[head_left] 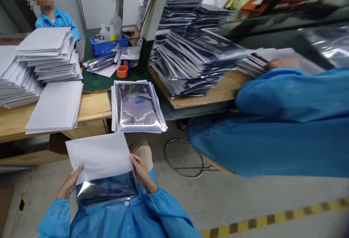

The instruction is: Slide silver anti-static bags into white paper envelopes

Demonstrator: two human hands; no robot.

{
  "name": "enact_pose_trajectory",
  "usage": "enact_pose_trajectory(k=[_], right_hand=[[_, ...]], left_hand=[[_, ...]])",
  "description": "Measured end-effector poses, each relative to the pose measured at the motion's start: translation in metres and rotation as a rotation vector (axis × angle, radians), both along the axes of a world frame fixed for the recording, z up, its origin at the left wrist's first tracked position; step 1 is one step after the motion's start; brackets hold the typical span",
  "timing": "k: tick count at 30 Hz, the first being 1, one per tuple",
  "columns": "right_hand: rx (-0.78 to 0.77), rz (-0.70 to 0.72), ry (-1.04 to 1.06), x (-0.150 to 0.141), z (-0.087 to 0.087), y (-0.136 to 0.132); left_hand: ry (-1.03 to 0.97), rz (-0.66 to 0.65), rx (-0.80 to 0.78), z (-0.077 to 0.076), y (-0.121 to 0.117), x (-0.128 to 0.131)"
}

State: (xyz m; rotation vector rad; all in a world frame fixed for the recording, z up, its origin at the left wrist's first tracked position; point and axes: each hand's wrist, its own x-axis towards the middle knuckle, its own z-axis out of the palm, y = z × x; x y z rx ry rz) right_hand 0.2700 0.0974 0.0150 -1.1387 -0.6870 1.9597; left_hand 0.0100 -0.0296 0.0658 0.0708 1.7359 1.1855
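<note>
Both hands work at the lap, below the worktop's edge. The left hand (70,184) grips the left side of a white sheet (100,156), and the right hand (141,170) pinches its right edge, while the sheet's lower part sits inside the mouth of a silver bag (107,190) resting against the blue gown. The step in hand looks like sliding the sheet into the bag; finishing it likely calls for pushing it down evenly so the corners do not snag. A stack of silver bags (136,107) lies on the worktop (94,107) just ahead, with white sheets (56,107) to its left.
</note>
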Motion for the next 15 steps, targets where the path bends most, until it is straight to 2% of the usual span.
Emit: enact_pose_trajectory(k=[4,7,10,15], right_hand=[[-0.034,-0.110,-0.085,-0.003,-0.016,-0.021],[-0.093,-0.136,-0.131,0.009,-0.022,-0.039],[-0.140,-0.122,-0.189,0.027,-0.026,-0.057],[-0.201,-0.065,-0.243,0.056,-0.026,-0.080]], left_hand=[[-0.025,0.019,-0.032,-0.024,-0.007,0.004],[-0.057,0.015,-0.055,-0.032,-0.018,0.009],[-0.114,-0.007,-0.079,-0.031,-0.036,0.021],[-0.237,-0.082,-0.157,-0.019,-0.077,0.049]])
